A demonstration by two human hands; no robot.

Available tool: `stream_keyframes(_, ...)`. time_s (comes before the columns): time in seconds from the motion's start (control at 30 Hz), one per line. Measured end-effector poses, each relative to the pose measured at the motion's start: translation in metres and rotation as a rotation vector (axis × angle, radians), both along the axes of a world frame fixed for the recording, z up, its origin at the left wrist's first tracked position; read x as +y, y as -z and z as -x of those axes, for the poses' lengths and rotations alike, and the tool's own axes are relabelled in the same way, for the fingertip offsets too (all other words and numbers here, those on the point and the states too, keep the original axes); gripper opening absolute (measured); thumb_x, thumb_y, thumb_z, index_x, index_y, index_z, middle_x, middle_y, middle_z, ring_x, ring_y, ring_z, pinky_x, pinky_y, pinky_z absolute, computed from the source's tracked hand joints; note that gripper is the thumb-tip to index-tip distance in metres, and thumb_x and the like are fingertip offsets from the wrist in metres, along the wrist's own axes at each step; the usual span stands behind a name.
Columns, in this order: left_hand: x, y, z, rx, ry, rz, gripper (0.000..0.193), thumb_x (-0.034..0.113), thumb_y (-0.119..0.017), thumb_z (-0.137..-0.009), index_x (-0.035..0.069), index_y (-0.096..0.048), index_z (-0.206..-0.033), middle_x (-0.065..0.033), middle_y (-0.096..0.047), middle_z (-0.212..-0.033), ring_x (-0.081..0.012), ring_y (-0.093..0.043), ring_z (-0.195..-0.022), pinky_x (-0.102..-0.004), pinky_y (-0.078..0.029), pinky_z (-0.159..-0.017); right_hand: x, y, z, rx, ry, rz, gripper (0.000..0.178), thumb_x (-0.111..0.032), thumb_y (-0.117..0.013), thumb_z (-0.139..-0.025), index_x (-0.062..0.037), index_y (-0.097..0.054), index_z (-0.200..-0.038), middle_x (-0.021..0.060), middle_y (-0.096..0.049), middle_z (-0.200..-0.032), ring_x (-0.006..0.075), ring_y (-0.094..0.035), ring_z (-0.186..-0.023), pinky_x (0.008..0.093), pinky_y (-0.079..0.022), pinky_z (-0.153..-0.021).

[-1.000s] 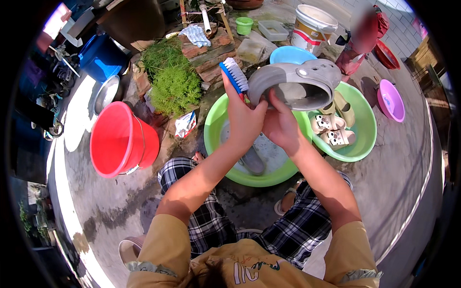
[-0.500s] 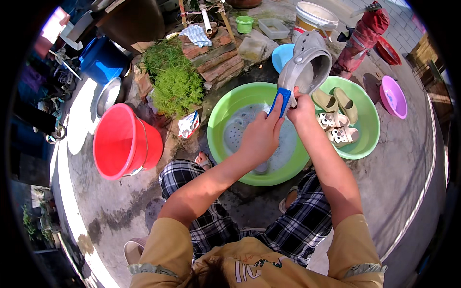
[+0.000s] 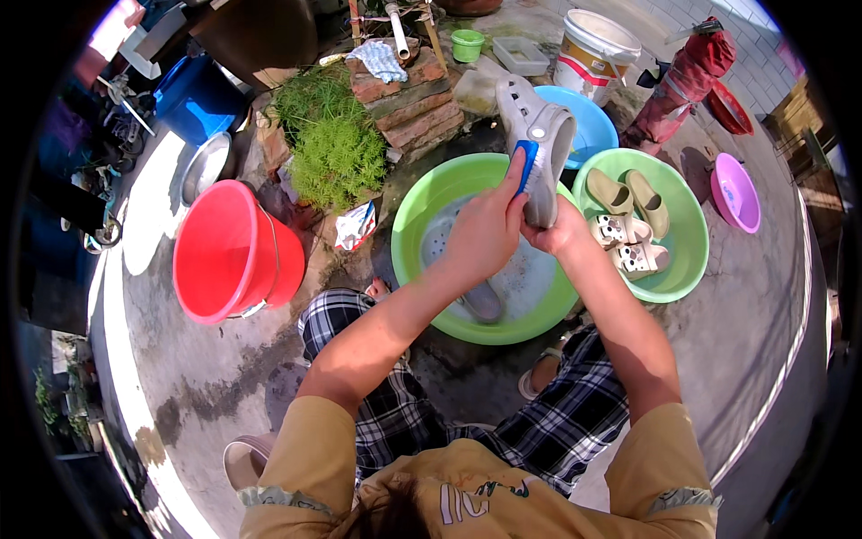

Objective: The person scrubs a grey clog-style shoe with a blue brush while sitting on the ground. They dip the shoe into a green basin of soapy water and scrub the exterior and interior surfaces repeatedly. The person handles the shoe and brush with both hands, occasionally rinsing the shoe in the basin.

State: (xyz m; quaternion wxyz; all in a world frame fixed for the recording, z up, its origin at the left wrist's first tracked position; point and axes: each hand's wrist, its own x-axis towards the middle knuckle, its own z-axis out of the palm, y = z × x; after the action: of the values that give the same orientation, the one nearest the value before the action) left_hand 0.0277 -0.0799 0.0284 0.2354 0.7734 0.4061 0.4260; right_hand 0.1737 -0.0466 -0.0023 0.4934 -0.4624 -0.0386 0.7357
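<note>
Head view: the left hand (image 3: pixel 489 229) is closed round a blue brush (image 3: pixel 527 163) and the right hand (image 3: pixel 558 226) grips a grey clog (image 3: pixel 537 117) by its heel end.

The clog is held up over the far right part of a green basin (image 3: pixel 409 220), toe pointing away from the person, with the brush's white bristles facing its side; in the sudsy water below, another grey clog (image 3: pixel 483 303) lies partly hidden by the left forearm. Left of the basin stands a red bucket (image 3: pixel 211 256); just right of it, a paler green basin (image 3: pixel 690 238) holds cream clogs (image 3: pixel 639 258) and, beyond them, olive clogs (image 3: pixel 648 207). Farther back are a light-blue basin (image 3: pixel 594 128), stacked bricks (image 3: pixel 417 119) and a white-rimmed bucket (image 3: pixel 585 72).
</note>
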Motion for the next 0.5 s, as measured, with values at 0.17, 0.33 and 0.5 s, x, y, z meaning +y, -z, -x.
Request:
stream_keyframes(0.17,0.012,-0.015,0.016,0.109,-0.135,0.129,0.052,0.016,-0.047,-0.09,0.017,-0.03,-0.14,-0.02,-0.058,-0.081,-0.0353,-0.057,-0.068,-0.0433,-0.044,-0.06,-0.017,-0.013,0.002,-0.18,-0.123,0.055,0.02,-0.018,-0.045,-0.09,-0.0096,-0.054,-0.105,0.0072,-0.061,-0.095,0.0192,-0.061,-0.076,0.0314,-0.054,-0.066)
stream_keyframes(0.33,-0.038,-0.003,0.0,0.271,0.096,0.023,0.051,0.021,-0.046,-0.091,0.019,-0.03,-0.139,-0.0159,-0.052,-0.071,-0.036,-0.055,-0.061,-0.0446,-0.044,-0.058,-0.017,-0.015,-0.01,-0.218,-0.1,0.034,0.018,-0.021,-0.045,-0.09,-0.0092,-0.054,-0.101,0.0065,-0.061,-0.084,0.0177,-0.061,-0.064,0.0299,-0.052,-0.052)
stream_keyframes(0.5,0.044,-0.015,0.022,0.037,-0.226,0.047,0.052,0.018,-0.049,-0.09,0.019,-0.032,-0.139,-0.0165,-0.052,-0.069,-0.0349,-0.055,-0.066,-0.042,-0.043,-0.062,-0.025,-0.005,-0.022,-0.111,-0.339,0.004,0.018,-0.017,-0.044,-0.089,-0.0097,-0.051,-0.104,0.0061,-0.059,-0.081,0.0193,-0.059,-0.061,0.0334,-0.051,-0.048)
